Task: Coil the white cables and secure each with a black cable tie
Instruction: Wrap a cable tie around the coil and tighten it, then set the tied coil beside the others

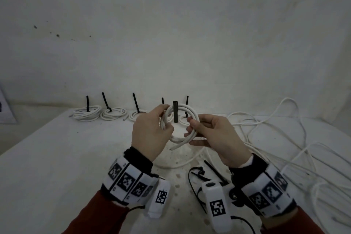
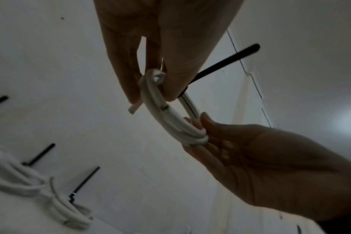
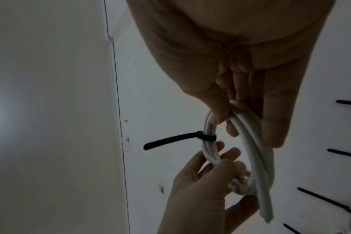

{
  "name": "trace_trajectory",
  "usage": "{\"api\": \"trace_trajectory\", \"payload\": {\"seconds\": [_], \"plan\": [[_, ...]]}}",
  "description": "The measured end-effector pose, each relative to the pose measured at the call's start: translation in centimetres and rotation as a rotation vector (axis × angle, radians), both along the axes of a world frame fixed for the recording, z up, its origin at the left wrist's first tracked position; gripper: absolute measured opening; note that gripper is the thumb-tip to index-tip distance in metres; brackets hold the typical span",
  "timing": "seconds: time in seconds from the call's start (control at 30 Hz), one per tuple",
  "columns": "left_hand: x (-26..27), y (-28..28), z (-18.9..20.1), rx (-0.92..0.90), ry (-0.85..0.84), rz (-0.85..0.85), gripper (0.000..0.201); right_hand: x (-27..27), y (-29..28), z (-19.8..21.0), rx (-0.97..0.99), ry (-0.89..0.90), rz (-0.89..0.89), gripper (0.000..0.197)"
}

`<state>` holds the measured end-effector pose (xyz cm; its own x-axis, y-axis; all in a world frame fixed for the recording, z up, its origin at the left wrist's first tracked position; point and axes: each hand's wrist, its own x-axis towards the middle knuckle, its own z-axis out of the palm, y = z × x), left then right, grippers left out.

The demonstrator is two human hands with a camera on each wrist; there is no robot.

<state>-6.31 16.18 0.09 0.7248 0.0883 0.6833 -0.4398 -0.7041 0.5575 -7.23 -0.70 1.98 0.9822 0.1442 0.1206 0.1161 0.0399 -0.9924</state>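
Observation:
I hold a small coil of white cable [image 1: 178, 140] upright above the white table [image 1: 66, 157]. A black cable tie [image 1: 175, 112] is cinched round the top of the coil, its tail sticking straight up. My left hand [image 1: 168, 118] pinches the coil's left side. My right hand [image 1: 190, 125] pinches the right side. The left wrist view shows the left hand [image 2: 152, 95] gripping the coil [image 2: 170, 117] beside the tie tail [image 2: 220, 63]. In the right wrist view the right hand [image 3: 242, 126] grips the coil [image 3: 256, 158], with the tie [image 3: 180, 139] wrapped round the strands. One cable end hangs free below.
Several tied coils [image 1: 87, 114] with upright black tails stand in a row along the back wall. Loose white cables [image 1: 284, 138] sprawl across the right side of the table. Spare black ties [image 1: 195, 176] lie near my right wrist.

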Motion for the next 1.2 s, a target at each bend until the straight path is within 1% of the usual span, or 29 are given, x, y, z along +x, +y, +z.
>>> {"api": "trace_trajectory", "payload": {"seconds": [0.03,0.1,0.13,0.23,0.3,0.4,0.5,0.57,0.67,0.73,0.83,0.87,0.93,1.0,1.07,1.1,1.17,1.2], "plan": [[0.2,0.1,-0.3,0.018,0.032,0.03,0.033,0.2,0.1,-0.3,-0.015,-0.02,-0.032,0.013],[0.5,0.3,-0.6,-0.056,0.135,-0.011,0.027,0.5,0.2,-0.8,-0.015,-0.044,-0.074,0.013],[0.7,0.5,-0.7,-0.133,0.184,-0.057,0.026,0.5,0.2,-1.0,-0.007,-0.045,-0.082,0.016],[1.0,1.3,-0.3,-0.43,0.331,-0.167,0.022,0.7,0.1,-1.3,0.001,-0.038,-0.092,0.039],[1.2,2.0,0.0,-0.564,0.377,-0.207,0.023,0.7,0.5,-1.2,0.038,-0.033,-0.087,0.044],[1.8,3.4,0.1,-0.637,0.374,-0.196,0.026,1.3,2.2,-1.1,0.115,0.014,-0.069,0.045],[2.8,5.4,-0.6,-0.651,0.393,-0.12,0.021,2.9,4.9,-1.3,0.148,0.091,-0.037,0.048],[3.6,7.4,-1.2,-0.673,0.424,-0.058,0.019,4.7,7.4,-1.9,0.134,0.132,-0.017,0.047],[5.1,11.5,-2.4,-0.66,0.484,0.062,0.023,7.6,12.2,-3.3,0.055,0.174,0.016,0.041],[6.3,14.5,-3.4,-0.643,0.527,0.164,0.025,9.6,15.9,-4.5,0.002,0.2,0.038,0.042],[8.1,19.5,-4.7,-0.643,0.599,0.313,0.021,12.0,21.5,-6.1,-0.098,0.213,0.052,0.041],[8.6,21.0,-5.0,-0.646,0.628,0.361,0.02,12.8,23.2,-6.6,-0.15,0.214,0.061,0.039],[9.5,24.4,-5.8,-0.572,0.68,0.454,0.018,14.5,26.4,-7.7,-0.268,0.214,0.111,0.029],[10.3,27.3,-6.5,-0.493,0.739,0.517,0.018,16.0,29.4,-9.1,-0.397,0.181,0.241,0.011],[11.0,29.5,-6.9,-0.465,0.779,0.549,0.017,16.9,31.9,-9.9,-0.534,0.079,0.32,0.029],[11.2,30.2,-7.0,-0.419,0.801,0.571,0.016,17.0,32.9,-10.1,-0.675,-0.014,0.355,0.028],[11.8,31.5,-7.3,-0.32,0.839,0.625,0.02,18.1,34.8,-10.8,-0.82,-0.01,0.446,0.021],[12.0,31.9,-7.4,-0.287,0.867,0.645,0.023,18.7,35.6,-11.6,-0.914,-0.017,0.441,0.022]]}}
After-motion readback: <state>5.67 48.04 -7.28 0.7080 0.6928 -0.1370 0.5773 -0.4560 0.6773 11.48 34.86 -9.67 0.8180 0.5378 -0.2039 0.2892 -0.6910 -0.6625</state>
